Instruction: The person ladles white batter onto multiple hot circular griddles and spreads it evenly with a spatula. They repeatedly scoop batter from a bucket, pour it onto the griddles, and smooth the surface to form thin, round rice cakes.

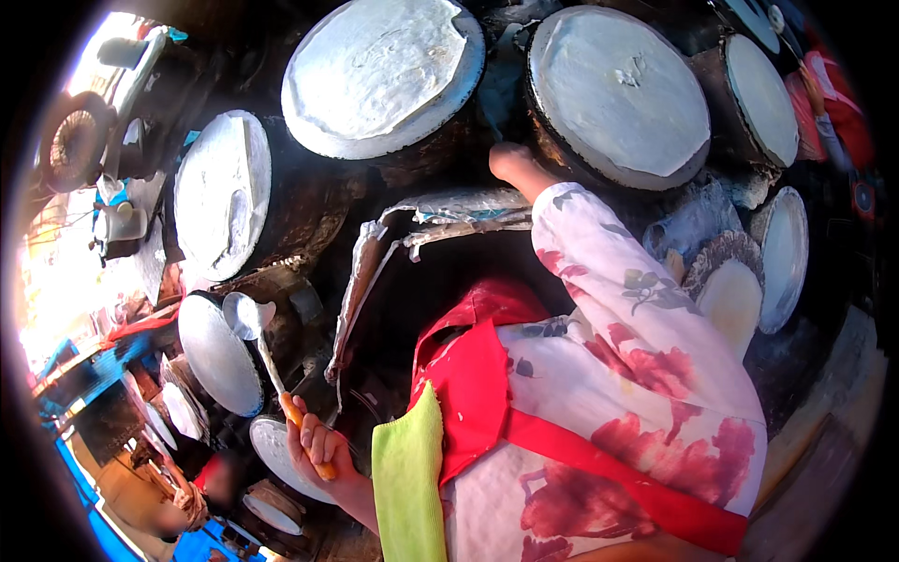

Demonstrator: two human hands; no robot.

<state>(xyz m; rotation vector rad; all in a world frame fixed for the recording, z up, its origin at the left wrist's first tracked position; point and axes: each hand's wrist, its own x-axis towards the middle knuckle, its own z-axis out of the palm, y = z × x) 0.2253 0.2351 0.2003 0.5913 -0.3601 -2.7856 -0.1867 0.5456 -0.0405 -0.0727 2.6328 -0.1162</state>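
My left hand (pixel 316 446) grips the orange handle of a metal ladle (pixel 246 316). The ladle's white-smeared bowl overlaps the edge of a small round griddle (pixel 218 358) in view; whether they touch is unclear. My right hand (pixel 516 165) reaches away with curled fingers, between two large round griddles. Of these, the right one (pixel 618 98) wears a smooth white layer with a small crumpled patch, and the left one (pixel 383 74) has a wrinkled white sheet with a loose edge. What my right fingers hold is hidden. Another griddle (pixel 221 197) carries a folded white layer.
A bent bar crusted with white (pixel 358 302) crosses in front of me. Further white-topped griddles (pixel 762 98) stand at right. A stack of pale discs (pixel 182 407) and a pale mug (pixel 123 221) are at left. A co-worker in red (pixel 836 105) is at upper right; another person (pixel 186 492) is lower left.
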